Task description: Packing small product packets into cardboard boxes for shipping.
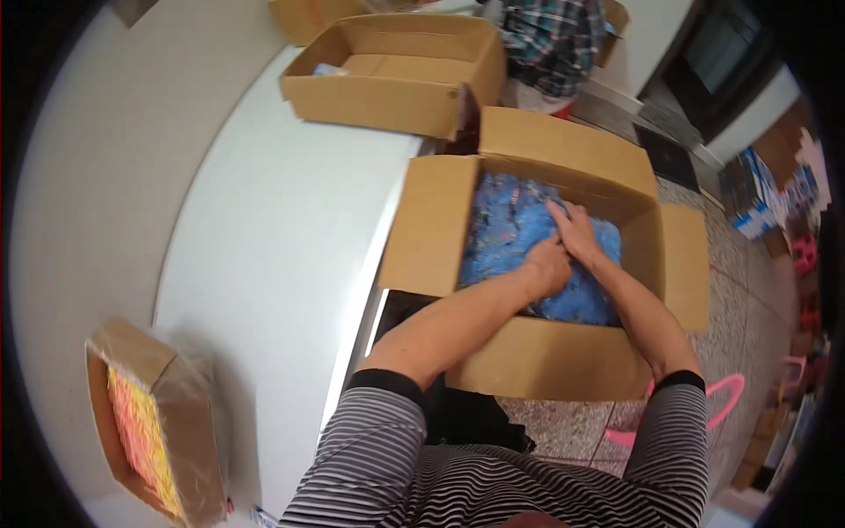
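An open brown cardboard box (554,356) stands on the floor beside a white table, its flaps folded out. It is filled with blue plastic packets (502,224). Both my hands are down inside it. My left hand (547,262) is curled with its fingers closed on the packets near the middle. My right hand (576,231) lies just behind it, fingers pressed into the same blue pile. Whether either hand has lifted a packet free I cannot tell.
The white table (264,229) runs along the left. On it sit a second open cardboard box (378,97) at the back and a small plastic-wrapped box of yellow and pink items (145,431) at the front. A person in a plaid shirt (550,40) stands behind.
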A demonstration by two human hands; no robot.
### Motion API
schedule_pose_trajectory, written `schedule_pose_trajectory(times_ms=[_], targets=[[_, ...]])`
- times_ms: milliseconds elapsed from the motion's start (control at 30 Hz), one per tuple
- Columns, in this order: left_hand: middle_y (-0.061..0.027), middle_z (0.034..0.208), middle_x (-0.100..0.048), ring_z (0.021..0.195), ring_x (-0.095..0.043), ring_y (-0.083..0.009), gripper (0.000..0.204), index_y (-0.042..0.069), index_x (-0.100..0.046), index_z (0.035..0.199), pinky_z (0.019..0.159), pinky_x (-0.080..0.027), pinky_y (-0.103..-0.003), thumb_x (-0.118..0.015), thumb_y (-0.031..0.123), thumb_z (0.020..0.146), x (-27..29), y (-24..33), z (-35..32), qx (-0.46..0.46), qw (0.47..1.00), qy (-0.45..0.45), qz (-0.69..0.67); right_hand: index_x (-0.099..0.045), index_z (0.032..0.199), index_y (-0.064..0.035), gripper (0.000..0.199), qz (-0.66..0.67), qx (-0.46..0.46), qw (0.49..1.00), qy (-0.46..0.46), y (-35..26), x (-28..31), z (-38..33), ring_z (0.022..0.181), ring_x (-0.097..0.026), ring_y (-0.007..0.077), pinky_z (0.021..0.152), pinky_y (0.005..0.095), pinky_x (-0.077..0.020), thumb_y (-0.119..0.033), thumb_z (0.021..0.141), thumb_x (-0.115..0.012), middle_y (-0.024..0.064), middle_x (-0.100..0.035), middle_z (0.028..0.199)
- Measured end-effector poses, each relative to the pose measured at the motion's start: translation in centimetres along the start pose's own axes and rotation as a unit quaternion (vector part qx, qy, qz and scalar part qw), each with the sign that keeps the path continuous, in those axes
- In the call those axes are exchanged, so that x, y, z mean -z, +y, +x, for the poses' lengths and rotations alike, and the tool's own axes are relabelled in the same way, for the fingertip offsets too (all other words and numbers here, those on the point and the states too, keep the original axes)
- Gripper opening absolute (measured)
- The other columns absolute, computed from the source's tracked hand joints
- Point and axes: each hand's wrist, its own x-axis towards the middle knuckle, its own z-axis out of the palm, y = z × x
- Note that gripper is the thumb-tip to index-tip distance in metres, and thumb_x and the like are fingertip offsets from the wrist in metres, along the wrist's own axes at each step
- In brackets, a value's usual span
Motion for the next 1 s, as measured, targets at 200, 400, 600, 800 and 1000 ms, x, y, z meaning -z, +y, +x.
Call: schedule_pose_trajectory(times_ms=[200, 400, 600, 800, 1000], targets=[[-0.0041, 0.151, -0.053, 0.147, -0.035, -0.0245, 0.048, 0.015, -0.066, 0.135, 0.123, -0.009, -0.05, -0.055, 0.042, 0.096, 1.8, -0.4, -1.0, -0.011, 0.999, -0.028, 0.031, -0.063, 0.125, 0.0061, 0.082, -0.034, -0.024, 0.997, -0.058, 2.0, -0.4, 2.5, 0.125, -0.052, 0.0462, 0.106, 0.0456, -0.0396, -0.067, 0.096, -0.042, 0.0371, -0.055, 0.131], [-0.0113, 0.14, -0.059, 0.142, -0.039, -0.0262, 0.064, 0.006, -0.07, 0.123, 0.124, -0.013, -0.048, -0.057, 0.06, 0.091, 1.4, -0.5, -1.1, -0.009, 1.0, 0.003, -0.026, -0.063, 0.124, 0.0092, 0.09, 0.033, -0.076, 0.982, -0.17, -3.5, 3.7, -0.1, 0.121, -0.061, 0.0377, 0.101, 0.046, -0.0453, -0.073, 0.091, -0.049, 0.0321, -0.064, 0.124], [-0.014, 0.135, -0.061, 0.137, -0.043, -0.0313, 0.067, 0.005, -0.069, 0.122, 0.122, -0.02, -0.05, -0.046, 0.063, 0.097, 2.0, -1.2, -2.5, -0.044, 0.996, 0.059, -0.045, -0.057, 0.13, 0.011, 0.099, -0.149, -0.062, 0.984, -0.075, -4.4, 6.2, -1.6, 0.128, -0.055, 0.0439, 0.107, 0.0483, -0.0436, -0.079, 0.087, -0.048, 0.0337, -0.058, 0.132], [-0.0129, 0.132, -0.06, 0.135, -0.043, -0.0334, 0.061, 0.008, -0.071, 0.117, 0.117, -0.026, -0.057, -0.042, 0.06, 0.1, 3.4, -0.2, -3.2, -0.012, 0.995, 0.065, -0.07, -0.06, 0.127, 0.0046, 0.069, -0.125, 0.07, 0.989, 0.045, -3.8, 12.5, -10.7, 0.123, -0.058, 0.0408, 0.102, 0.0502, -0.0461, -0.051, 0.088, -0.067, 0.0267, -0.06, 0.131], [-0.0108, 0.14, -0.057, 0.142, -0.038, -0.0338, 0.057, 0.009, -0.068, 0.124, 0.118, -0.024, -0.059, -0.051, 0.056, 0.096, 4.1, 0.5, -4.2, -0.015, 0.999, 0.042, -0.003, -0.059, 0.126, 0.0016, 0.052, -0.098, 0.158, 0.924, 0.335, -3.2, 17.4, -24.3, 0.122, -0.055, 0.0394, 0.105, 0.0474, -0.0425, -0.03, 0.087, -0.074, 0.0221, -0.059, 0.13]])
